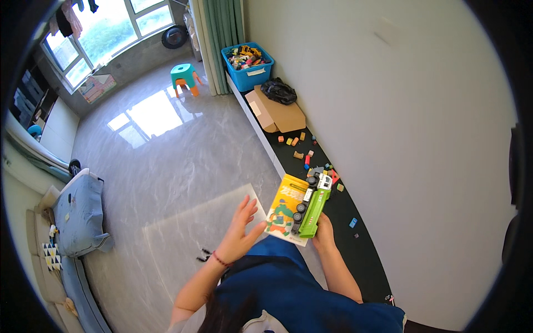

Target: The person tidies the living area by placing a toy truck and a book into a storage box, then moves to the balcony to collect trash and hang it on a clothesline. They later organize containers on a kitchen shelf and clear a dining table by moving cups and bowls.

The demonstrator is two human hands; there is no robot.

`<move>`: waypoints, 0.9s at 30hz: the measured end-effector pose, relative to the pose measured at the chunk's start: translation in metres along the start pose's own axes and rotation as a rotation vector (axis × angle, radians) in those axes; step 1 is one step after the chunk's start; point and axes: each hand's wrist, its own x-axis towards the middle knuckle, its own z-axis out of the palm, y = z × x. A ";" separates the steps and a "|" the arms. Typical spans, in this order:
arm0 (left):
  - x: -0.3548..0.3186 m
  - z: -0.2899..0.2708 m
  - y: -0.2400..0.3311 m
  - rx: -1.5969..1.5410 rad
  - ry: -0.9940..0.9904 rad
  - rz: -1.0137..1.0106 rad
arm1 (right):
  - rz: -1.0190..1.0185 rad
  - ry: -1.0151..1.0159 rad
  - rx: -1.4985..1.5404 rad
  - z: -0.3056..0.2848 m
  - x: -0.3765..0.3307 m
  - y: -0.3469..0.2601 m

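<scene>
A green and white toy truck (315, 208) with black wheels is in front of me, its cab pointing away. My right hand (323, 234) grips it at the rear end, with most fingers hidden. Against the truck's wheel side lies a yellow illustrated book or flat box (281, 210), partly covered by the truck. Whether my right hand also supports it from below cannot be seen. My left hand (240, 232) is open, fingers spread, its thumb close to the yellow item's near left edge; I cannot tell if they touch.
Toy blocks (294, 141) are scattered along a long black-topped bench (355, 261) by the wall. Farther along it are a cardboard box (283, 114), a black plastic bag (278, 90) and a blue toy bin (246, 77). A stool (185, 77) stands near the window; a sofa (41, 266) is left.
</scene>
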 end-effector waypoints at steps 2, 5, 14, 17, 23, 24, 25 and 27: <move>0.021 -0.027 -0.003 -0.083 0.084 -0.023 | -0.015 0.053 0.001 -0.011 0.054 -0.002; 0.052 -0.070 -0.024 -0.095 0.212 -0.089 | 0.030 0.252 0.035 -0.064 0.182 0.022; 0.134 -0.155 -0.092 0.173 0.803 -0.520 | 0.138 0.347 0.314 -0.080 0.544 0.036; 0.156 -0.171 -0.077 0.160 0.892 -0.590 | -0.002 0.252 0.398 -0.052 0.622 0.033; 0.223 -0.195 -0.061 0.268 0.905 -0.738 | 0.222 0.501 0.344 -0.056 0.719 0.049; 0.226 -0.197 -0.070 0.278 0.879 -0.731 | 0.235 0.556 0.255 -0.056 0.723 0.056; 0.229 -0.200 -0.079 0.288 0.850 -0.722 | 0.232 0.596 0.222 -0.058 0.719 0.064; 0.253 -0.203 -0.089 0.298 0.780 -0.683 | 0.156 0.658 0.181 -0.054 0.709 0.062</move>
